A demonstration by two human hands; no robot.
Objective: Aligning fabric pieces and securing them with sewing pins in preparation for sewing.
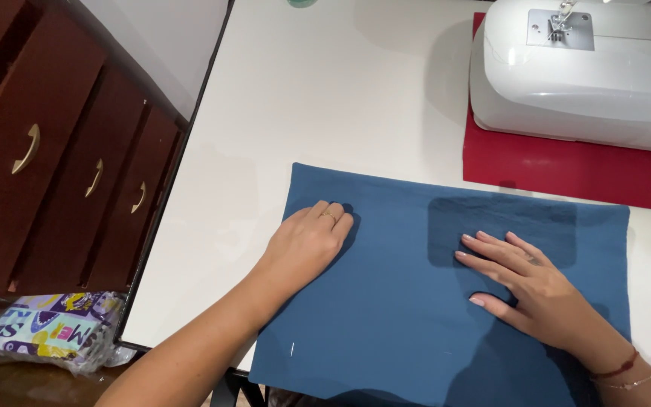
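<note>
Both hands are pressing flat, fingers extended, on matte blue fabric (pixel 416 301) lying on the white table (pixel 325 98), left hand (pixel 307 243) nearing its left edge, right hand (pixel 529 286) beside a darker rectangular patch (pixel 502 226).

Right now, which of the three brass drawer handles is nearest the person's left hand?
The lowest-right brass handle, closest to the table edge and the left hand.

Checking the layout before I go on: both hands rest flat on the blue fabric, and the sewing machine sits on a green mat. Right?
Not quite. The mat under the sewing machine is red, not green, as the head view shows. The left hand and right hand do rest on the blue fabric.
</note>
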